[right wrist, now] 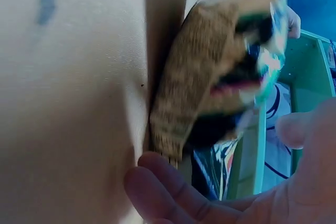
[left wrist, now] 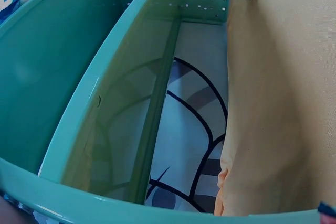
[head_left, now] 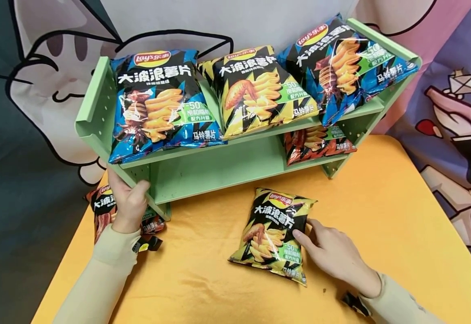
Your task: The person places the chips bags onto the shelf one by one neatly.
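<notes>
A yellow-and-black bag of potato chips [head_left: 274, 236] is over the yellow tablecloth in front of a green two-tier shelf rack [head_left: 203, 168]. At its right edge is my right hand [head_left: 337, 252]. In the right wrist view that hand's thumb and fingers [right wrist: 163, 182] are spread apart near the blurred chip bag [right wrist: 210, 72], the fingertips by its lower end. My left hand [head_left: 130, 202] grips the lower left side panel of the rack; some of its fingers are hidden behind the panel.
Blue chip bags [head_left: 160, 105] [head_left: 341, 67] flank a yellow one [head_left: 260, 92] on the top tier. A red chip bag [head_left: 318, 143] lies at the right of the lower tier. Another red bag [head_left: 152, 222] is on the table [head_left: 195, 288] behind my left wrist.
</notes>
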Motion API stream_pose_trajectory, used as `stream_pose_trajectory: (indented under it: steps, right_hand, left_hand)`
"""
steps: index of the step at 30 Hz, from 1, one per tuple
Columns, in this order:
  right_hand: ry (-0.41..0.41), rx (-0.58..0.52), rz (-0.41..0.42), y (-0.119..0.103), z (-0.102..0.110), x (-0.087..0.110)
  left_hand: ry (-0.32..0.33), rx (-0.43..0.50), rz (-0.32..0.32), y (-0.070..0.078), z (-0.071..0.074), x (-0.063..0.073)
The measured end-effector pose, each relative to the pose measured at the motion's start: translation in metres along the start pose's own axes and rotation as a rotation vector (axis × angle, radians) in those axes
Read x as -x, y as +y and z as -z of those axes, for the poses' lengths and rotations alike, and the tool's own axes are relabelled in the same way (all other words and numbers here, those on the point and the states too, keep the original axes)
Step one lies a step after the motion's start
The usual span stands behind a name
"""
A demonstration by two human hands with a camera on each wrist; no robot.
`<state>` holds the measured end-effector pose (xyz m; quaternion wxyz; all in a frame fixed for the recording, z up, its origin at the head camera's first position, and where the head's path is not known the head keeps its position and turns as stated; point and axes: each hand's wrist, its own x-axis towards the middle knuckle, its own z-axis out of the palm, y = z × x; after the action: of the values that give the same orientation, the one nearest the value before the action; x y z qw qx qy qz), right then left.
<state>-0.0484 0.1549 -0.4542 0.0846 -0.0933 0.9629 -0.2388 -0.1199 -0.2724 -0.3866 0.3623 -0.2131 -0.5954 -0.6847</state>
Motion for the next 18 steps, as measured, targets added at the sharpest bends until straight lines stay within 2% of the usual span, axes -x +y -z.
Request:
stream_pose_trajectory:
  steps: [4, 11, 18]
  right_hand:
    - [-0.042, -0.017, -0.021, -0.009, -0.004, -0.011]
    - [-0.065, -0.011, -0.018, -0.022, -0.017, -0.028]
    - [-0.123, -0.025, -0.027, -0.024, -0.024, -0.032]
  left_hand:
    - [0.003, 0.007, 0.003, 0.000, 0.000, 0.000]
    - [-0.002, 0.014, -0.019, 0.001, -0.002, -0.001]
    - [-0.005, 0.011, -0.029, 0.001, -0.001, -0.002]
